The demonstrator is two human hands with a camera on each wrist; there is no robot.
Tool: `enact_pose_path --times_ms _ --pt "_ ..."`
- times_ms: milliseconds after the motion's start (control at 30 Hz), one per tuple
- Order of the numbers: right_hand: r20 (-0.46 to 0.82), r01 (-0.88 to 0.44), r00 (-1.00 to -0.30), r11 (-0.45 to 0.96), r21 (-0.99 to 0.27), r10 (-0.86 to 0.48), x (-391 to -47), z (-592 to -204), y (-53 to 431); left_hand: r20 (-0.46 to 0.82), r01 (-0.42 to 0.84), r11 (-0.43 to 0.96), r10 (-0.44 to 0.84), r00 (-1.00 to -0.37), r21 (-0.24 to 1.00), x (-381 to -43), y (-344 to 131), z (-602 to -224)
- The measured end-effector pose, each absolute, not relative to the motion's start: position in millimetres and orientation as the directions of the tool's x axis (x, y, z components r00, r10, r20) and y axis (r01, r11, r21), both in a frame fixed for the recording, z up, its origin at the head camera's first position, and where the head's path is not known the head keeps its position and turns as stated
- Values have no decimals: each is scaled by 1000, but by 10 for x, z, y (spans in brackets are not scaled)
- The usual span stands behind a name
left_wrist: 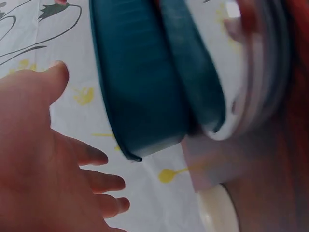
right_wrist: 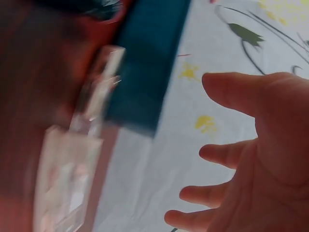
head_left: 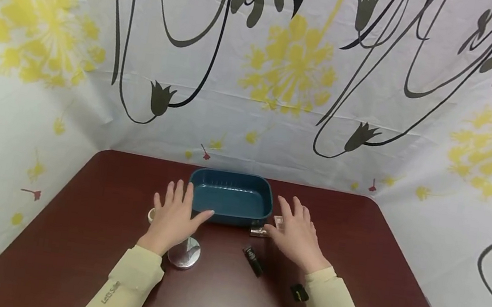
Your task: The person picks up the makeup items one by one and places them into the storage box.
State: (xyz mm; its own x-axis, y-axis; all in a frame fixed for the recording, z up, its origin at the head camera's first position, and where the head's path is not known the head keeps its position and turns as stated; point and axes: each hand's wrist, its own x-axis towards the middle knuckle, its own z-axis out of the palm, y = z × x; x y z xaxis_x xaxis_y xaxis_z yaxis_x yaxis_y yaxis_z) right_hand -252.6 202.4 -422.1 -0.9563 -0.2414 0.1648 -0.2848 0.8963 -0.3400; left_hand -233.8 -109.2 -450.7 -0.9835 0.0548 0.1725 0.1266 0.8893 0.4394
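Observation:
My left hand (head_left: 174, 219) hovers with fingers spread near the left front of a teal rectangular basin (head_left: 227, 219). Beneath it stands a shiny round base (head_left: 183, 256) whose upper part the hand hides; in the left wrist view, a round mirror (left_wrist: 241, 92) reflects the basin. A cream round object (head_left: 151, 215) peeks out beside that hand. My right hand (head_left: 297, 237), fingers apart and holding nothing, is off the basin's right front corner. Close to it lie a small shiny object (head_left: 258, 232) and a pale flat case (right_wrist: 67, 183), blurred in the right wrist view.
A slim dark tube (head_left: 253, 261) lies in the middle of the dark red table (head_left: 71, 255). By the right sleeve is a small dark object (head_left: 299, 292) with a yellow-green mark. White patterned cloth (head_left: 250, 122) hangs behind and along both sides.

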Motion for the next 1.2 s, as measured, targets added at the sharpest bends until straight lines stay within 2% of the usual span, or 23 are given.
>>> enact_pose_path --times_ms 333,733,1200 --pt "147 -200 -976 936 -291 -162 -2541 -4540 2327 190 152 895 78 -979 419 -2436 -1154 -4610" --pt "32 -153 -988 960 -235 -150 -2563 -4733 2399 178 123 909 55 -983 398 -2440 -1173 -4648" --pt "74 -78 -995 984 -159 -67 -2672 -4783 2373 191 135 906 61 -980 401 -2461 -1191 -4661"
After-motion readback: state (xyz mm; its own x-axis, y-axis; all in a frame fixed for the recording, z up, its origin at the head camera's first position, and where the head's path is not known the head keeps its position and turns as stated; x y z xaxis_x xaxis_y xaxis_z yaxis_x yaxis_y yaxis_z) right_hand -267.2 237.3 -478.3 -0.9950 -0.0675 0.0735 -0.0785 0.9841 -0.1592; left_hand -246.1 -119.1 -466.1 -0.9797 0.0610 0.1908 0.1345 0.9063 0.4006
